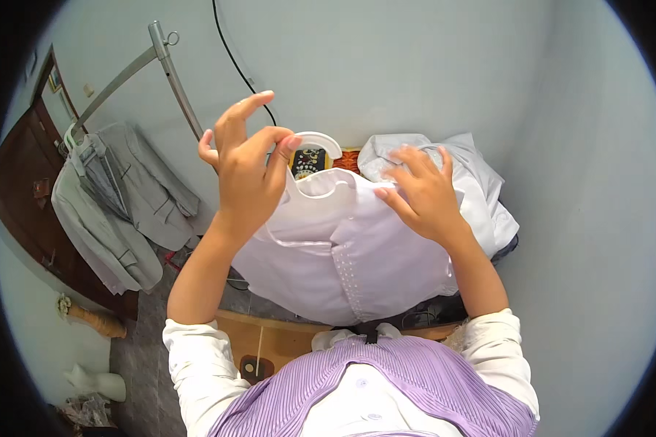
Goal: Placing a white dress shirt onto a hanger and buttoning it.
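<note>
A white garment (357, 255) hangs on a white plastic hanger (321, 171) in front of me. My left hand (248, 171) pinches the hanger at its hook, thumb and fingers closed on it, index finger raised. My right hand (423, 193) rests on the garment's right shoulder, fingers curled onto the fabric at the hanger's end. A line of small pale beads runs down the garment's front. The lower hem drapes over the edge of a wooden surface.
A heap of pale blue-white clothes (459, 175) lies behind the garment. Grey jackets (116, 204) hang on a metal rack (160, 58) at the left, by a dark wooden door (22, 189). A black cable (233, 58) runs down the wall. A wooden tabletop (270, 339) sits below.
</note>
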Demonstrator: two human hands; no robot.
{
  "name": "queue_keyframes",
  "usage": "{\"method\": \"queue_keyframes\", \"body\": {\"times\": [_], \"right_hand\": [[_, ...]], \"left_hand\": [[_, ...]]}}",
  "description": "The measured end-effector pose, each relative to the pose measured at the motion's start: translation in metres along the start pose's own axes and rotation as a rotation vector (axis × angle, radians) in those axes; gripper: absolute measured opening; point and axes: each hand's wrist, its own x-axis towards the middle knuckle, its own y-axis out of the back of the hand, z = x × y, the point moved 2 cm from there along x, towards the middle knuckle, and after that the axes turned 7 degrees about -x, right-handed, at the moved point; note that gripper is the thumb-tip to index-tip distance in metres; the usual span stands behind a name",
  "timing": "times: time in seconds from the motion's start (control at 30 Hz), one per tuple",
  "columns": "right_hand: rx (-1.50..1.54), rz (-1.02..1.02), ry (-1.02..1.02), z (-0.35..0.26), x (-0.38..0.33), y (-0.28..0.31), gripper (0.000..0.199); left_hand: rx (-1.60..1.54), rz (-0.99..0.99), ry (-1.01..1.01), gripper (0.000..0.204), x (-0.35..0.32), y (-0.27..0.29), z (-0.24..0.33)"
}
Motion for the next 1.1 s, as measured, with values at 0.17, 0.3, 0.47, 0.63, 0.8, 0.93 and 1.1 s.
{"method": "queue_keyframes", "body": {"times": [0.17,0.3,0.47,0.63,0.8,0.93,1.1], "right_hand": [[0.334,-0.517,-0.148,0.04,-0.03,0.0,0.044],[0.409,-0.449,-0.133,0.042,-0.03,-0.001,0.037],[0.32,-0.342,-0.095,0.013,-0.012,0.013,0.037],[0.446,0.018,-0.168,-0.002,0.019,0.016,0.034],[0.349,-0.073,-0.117,-0.001,0.04,0.013,0.025],[0.383,0.023,-0.246,0.011,0.037,0.011,0.02],[0.347,0.026,-0.289,0.03,0.029,0.02,0.019]], "left_hand": [[-0.049,-0.067,-0.008,0.013,-0.002,-0.009,-0.005],[-0.163,-0.117,0.028,0.016,0.003,-0.026,0.002],[-0.197,-0.152,-0.007,0.015,0.003,-0.037,0.018],[-0.193,-0.186,-0.053,0.01,0.005,-0.042,0.03],[-0.201,-0.262,0.002,0.013,-0.002,-0.037,0.02],[-0.106,-0.55,0.115,0.037,-0.029,-0.026,-0.009],[-0.074,-0.775,0.121,0.03,-0.089,-0.023,-0.058]]}}
